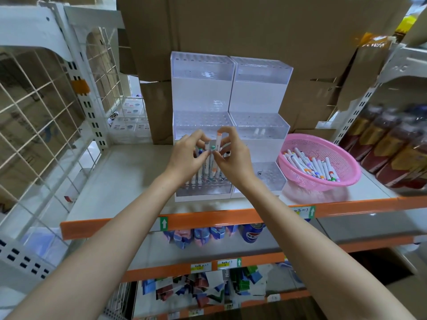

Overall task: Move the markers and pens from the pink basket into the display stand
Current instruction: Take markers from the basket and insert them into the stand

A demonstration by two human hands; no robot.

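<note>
While a small bundle of markers [206,150] is held upright in front of the display stand [201,95], both hands meet on it. The left hand [187,157] pinches the bundle between thumb and curled fingertips, with a green cap and a blue cap showing at the top. The right hand [232,155] has its fingers curled round an orange-capped marker [218,140], which stands at the right edge of the bundle and rises above the others. How many markers each hand holds cannot be told.

Below the hands, more standing markers [203,181] fill holes in the lowest step of the stand's left half. The stand is two clear stepped units side by side, each with three tiers of holes. Two white markers [259,132] show through the front of the right unit's middle tier.

Just beside the stand on the right sits the pink basket [309,142], with a heap of loose markers [312,166] lying flat in it. Stand and basket rest on a white shelf [129,172] with an orange front rail. Cardboard boxes [254,26] stand behind, a white wire grid [39,116] is to the left, and dark bottles [388,148] are to the right.
</note>
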